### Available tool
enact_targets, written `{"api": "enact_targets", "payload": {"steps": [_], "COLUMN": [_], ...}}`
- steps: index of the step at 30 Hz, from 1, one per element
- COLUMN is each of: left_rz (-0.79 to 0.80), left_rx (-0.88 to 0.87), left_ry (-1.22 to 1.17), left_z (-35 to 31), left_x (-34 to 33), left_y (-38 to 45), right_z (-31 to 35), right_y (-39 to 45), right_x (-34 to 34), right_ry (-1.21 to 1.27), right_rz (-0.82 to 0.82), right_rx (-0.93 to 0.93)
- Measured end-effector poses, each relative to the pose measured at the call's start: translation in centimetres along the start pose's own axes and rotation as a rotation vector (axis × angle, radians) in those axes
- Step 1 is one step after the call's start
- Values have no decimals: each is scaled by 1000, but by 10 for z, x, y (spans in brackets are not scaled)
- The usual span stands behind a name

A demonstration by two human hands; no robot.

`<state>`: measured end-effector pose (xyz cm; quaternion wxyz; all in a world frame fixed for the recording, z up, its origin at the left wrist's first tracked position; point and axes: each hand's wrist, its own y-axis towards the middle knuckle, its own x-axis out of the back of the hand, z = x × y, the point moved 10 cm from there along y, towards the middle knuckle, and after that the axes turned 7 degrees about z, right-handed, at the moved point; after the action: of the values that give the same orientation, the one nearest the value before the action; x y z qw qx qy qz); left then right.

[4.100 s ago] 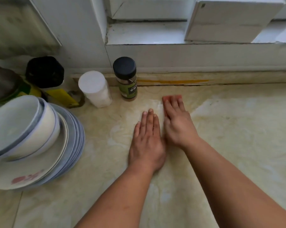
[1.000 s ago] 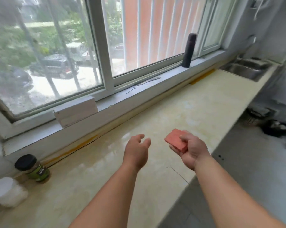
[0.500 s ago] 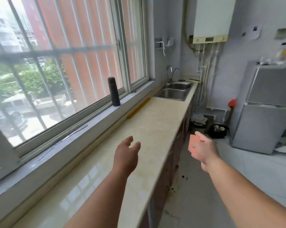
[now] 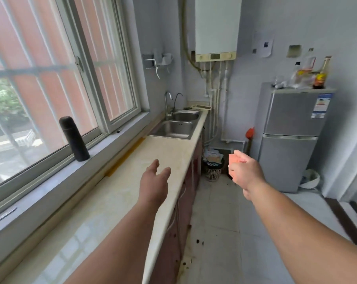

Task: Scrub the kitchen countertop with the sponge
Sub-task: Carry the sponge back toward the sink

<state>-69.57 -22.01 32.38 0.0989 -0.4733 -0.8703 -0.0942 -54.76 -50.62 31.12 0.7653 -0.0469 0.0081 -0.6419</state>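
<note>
A long beige marble-look countertop [image 4: 132, 181] runs from the near left toward the far end, under the window. My right hand [image 4: 244, 171] grips a small pink-red sponge [image 4: 234, 159] in the air, out past the counter's front edge and above the floor. Only the sponge's top corner shows above my fingers. My left hand [image 4: 154, 182] hovers above the countertop near its front edge with relaxed, slightly spread fingers, holding nothing.
A black thermos [image 4: 74, 139] stands on the windowsill. A steel double sink [image 4: 174, 128] with taps ends the counter. A grey fridge [image 4: 290, 138] stands at the right, a waste basket [image 4: 213, 169] on the tiled floor beside the cabinets, a water heater [image 4: 216, 27] on the wall.
The sponge was pressed flat on the counter near the bowls and jars; now it is lifted off and carried right. The view has swung along the counter toward the sink.
</note>
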Motion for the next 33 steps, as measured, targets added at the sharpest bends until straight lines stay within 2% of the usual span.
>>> {"api": "enact_targets", "payload": {"steps": [4, 12, 21, 27, 33], "left_rz": [21, 71, 106, 18, -114], "left_rx": [-39, -42, 12, 94, 209], "left_ry": [-62, -75, -23, 67, 100], "left_z": [-9, -18, 9, 35, 41], "left_x": [-40, -96, -181, -235, -245], "left_y": [75, 222, 353, 461, 539], "right_z": [11, 40, 1, -16, -1], "right_y": [65, 184, 336, 489, 613], "right_x": [-9, -18, -2, -8, -23], "right_ry": [24, -87, -89, -85, -185], "right_rz": [21, -21, 7, 163, 286], "right_rx": [34, 59, -56, -54, -70]}}
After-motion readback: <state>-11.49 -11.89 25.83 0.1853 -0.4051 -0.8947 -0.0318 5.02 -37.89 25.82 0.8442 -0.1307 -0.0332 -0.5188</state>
